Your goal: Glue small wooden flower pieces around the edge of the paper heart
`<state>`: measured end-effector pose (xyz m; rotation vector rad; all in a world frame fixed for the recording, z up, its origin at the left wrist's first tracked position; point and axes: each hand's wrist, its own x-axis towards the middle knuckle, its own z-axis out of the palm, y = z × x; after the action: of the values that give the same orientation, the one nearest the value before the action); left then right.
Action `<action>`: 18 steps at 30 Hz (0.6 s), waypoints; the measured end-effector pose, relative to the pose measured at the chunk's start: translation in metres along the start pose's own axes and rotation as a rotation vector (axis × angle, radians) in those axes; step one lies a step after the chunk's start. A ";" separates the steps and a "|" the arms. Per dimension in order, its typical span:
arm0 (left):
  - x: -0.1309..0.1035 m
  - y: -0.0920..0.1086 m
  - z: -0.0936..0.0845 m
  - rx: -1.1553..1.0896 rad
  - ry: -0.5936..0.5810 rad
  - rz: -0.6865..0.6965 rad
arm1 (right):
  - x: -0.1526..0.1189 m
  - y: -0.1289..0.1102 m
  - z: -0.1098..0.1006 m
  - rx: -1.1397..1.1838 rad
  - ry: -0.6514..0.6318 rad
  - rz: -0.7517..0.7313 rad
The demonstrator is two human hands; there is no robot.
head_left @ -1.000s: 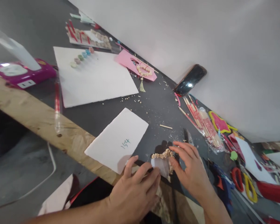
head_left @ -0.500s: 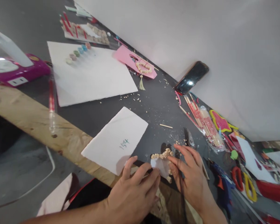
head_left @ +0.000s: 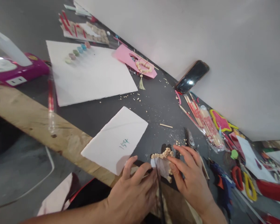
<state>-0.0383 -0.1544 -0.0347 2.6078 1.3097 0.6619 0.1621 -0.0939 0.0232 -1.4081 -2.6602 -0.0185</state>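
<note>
Near the table's front edge lies a string of small pale beads, curved along a small whitish translucent sheet. My left hand rests at the sheet's left side, fingers spread, its tips near the white card marked 154. At the beads' right end is my right hand, thumb and fingers drawn together at the beads; the thumb and index tips touch them. A dark blurred strand hangs between the hands. Pliers lie just beyond my right hand.
A large white sheet holds small paint pots. A phone leans at the wall. Bagged sticks, scissors and a blue glue gun lie right. A purple lamp base stands left.
The dark strand has swung left, from beside my right hand to between both hands. My hands and the beads are almost unmoved.
</note>
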 end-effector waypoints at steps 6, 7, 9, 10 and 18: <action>0.000 0.000 0.000 -0.048 0.009 -0.017 | -0.001 0.003 0.005 0.005 0.001 -0.008; 0.000 0.000 0.000 -0.047 0.008 -0.016 | -0.001 0.003 0.005 0.010 -0.001 -0.014; 0.000 0.000 -0.001 -0.042 0.004 -0.015 | -0.001 0.004 0.006 0.017 0.000 -0.024; 0.001 0.000 -0.001 -0.040 0.003 -0.011 | -0.001 0.004 0.006 0.018 0.004 -0.026; 0.001 0.000 0.000 -0.035 0.024 -0.004 | 0.001 0.002 0.002 0.005 -0.016 -0.021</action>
<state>-0.0380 -0.1540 -0.0345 2.5770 1.2977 0.7111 0.1635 -0.0918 0.0211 -1.3839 -2.6857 -0.0025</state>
